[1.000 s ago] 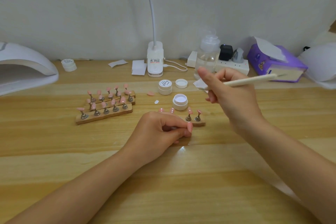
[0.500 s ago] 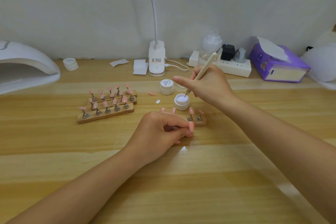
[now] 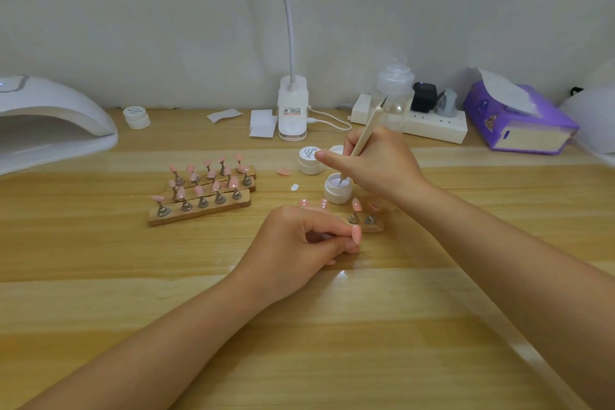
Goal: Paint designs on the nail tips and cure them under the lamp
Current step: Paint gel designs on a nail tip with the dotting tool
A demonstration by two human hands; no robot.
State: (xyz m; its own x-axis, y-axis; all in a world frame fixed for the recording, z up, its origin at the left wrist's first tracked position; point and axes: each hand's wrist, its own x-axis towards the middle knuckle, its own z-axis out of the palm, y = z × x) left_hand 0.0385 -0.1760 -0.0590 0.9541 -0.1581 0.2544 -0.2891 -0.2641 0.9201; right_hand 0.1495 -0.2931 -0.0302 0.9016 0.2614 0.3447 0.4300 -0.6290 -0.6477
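My right hand (image 3: 382, 166) grips a cream dotting pen (image 3: 366, 133) with its tip dipped in an open white gel jar (image 3: 336, 195). My left hand (image 3: 299, 243) rests on the table and pinches a pink nail tip (image 3: 356, 234) on its small stand. Behind it lies a short wooden holder (image 3: 375, 227) with pink tips on metal pegs, partly hidden by the left hand. Three more wooden holders (image 3: 199, 211) with several pink tips lie to the left. A white curing lamp (image 3: 50, 123) stands at the far left.
A closed gel jar (image 3: 309, 160) and a loose lid sit behind the open jar. A loose pink tip (image 3: 283, 172) lies beside them. At the back stand another jar (image 3: 136, 116), a desk lamp base (image 3: 293, 110), a power strip (image 3: 432, 125) and a purple tissue box (image 3: 519, 120).
My right hand came down from the raised position, swung the pen upright and dipped its tip into the open jar. The left hand stayed put.
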